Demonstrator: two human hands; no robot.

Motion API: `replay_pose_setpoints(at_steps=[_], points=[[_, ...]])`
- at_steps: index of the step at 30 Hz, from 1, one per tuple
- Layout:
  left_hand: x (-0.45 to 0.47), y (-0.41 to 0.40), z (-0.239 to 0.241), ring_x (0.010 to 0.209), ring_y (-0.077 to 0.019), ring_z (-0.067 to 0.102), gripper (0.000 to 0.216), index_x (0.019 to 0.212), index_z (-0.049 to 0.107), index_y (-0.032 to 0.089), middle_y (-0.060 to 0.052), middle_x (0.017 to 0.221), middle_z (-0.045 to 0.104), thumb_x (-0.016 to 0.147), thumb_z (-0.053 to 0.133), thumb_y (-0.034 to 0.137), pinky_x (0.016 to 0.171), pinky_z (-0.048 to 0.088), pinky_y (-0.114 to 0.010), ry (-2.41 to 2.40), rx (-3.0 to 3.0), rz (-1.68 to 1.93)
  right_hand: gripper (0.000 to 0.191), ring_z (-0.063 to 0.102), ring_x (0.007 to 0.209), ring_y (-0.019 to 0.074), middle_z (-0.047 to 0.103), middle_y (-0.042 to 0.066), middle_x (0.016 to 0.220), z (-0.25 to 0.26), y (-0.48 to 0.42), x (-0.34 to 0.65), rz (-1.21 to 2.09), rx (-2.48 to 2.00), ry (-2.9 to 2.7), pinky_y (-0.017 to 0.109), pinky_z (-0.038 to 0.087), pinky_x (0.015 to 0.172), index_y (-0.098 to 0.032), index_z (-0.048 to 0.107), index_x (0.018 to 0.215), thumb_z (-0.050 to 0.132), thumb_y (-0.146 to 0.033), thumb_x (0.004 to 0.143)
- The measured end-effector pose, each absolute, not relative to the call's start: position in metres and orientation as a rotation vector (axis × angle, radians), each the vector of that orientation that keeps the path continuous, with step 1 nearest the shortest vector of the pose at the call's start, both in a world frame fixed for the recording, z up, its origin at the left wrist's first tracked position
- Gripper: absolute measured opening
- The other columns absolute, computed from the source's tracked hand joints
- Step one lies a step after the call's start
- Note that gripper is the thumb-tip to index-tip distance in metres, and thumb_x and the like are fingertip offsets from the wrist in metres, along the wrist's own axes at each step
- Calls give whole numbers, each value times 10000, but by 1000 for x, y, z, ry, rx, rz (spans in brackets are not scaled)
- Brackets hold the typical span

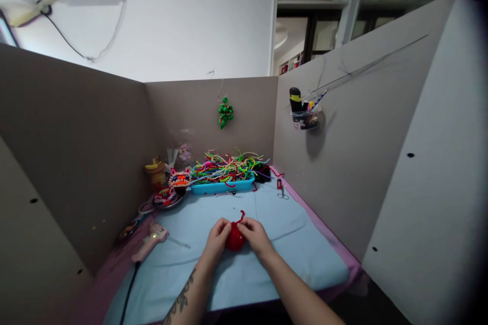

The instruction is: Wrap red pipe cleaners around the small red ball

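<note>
A round red fuzzy piece [235, 239], seemingly made of pipe cleaner, is held between my two hands just above the blue cloth [282, 254]. My left hand [218, 236] pinches its left side with thumb and forefinger. On the upper right, my right hand [254, 233] grips it in the same way, fingers closed. A short curled red pipe-cleaner end [241, 216] sticks up from the top of the piece, between the hands. The exact spot where the fingertips press is partly hidden.
A blue tray [223, 186] heaped with colourful pipe cleaners stands at the back. Left of it is a metal bowl [170, 203] with fuzzy pieces. A pink glue gun [150, 244] with a cord lies left; scissors [282, 194] lie right. Grey partitions [335, 172] enclose the table.
</note>
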State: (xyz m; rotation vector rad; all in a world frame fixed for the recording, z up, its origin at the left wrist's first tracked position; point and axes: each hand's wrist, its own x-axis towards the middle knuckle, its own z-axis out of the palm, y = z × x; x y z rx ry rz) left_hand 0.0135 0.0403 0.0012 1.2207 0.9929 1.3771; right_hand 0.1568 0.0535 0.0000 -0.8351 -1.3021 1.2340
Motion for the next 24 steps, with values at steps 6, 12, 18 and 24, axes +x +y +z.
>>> replay_pose_setpoints(at_steps=[6,12,18,24], points=[[14,38,0,553,-100,404,383,682,507,175,46,592,479,754,624,533,540,315,-226,963,1408,1323,346,415,476,88,503,-65,516,5,51,157,1463,-847,-1160,224,323,506,-188,489,613,752,-413,596],[16,37,1,571,-110,428,361,697,527,171,33,608,506,757,628,513,550,323,-234,961,1468,1300,294,353,492,86,402,-83,493,6,53,155,1258,-944,-1276,223,286,496,-200,437,552,704,-317,584],[18,40,-2,600,-125,484,379,767,579,153,4,658,569,736,648,524,579,357,-243,923,1331,1225,254,372,518,104,423,-69,521,9,50,160,1183,-911,-1368,238,298,523,-194,483,589,663,-361,656],[16,41,-2,587,-115,462,354,746,586,145,6,646,559,769,622,496,572,346,-239,940,1374,1237,117,498,636,151,548,-13,649,18,47,166,986,-951,-1470,265,377,613,-181,601,674,659,-282,678]])
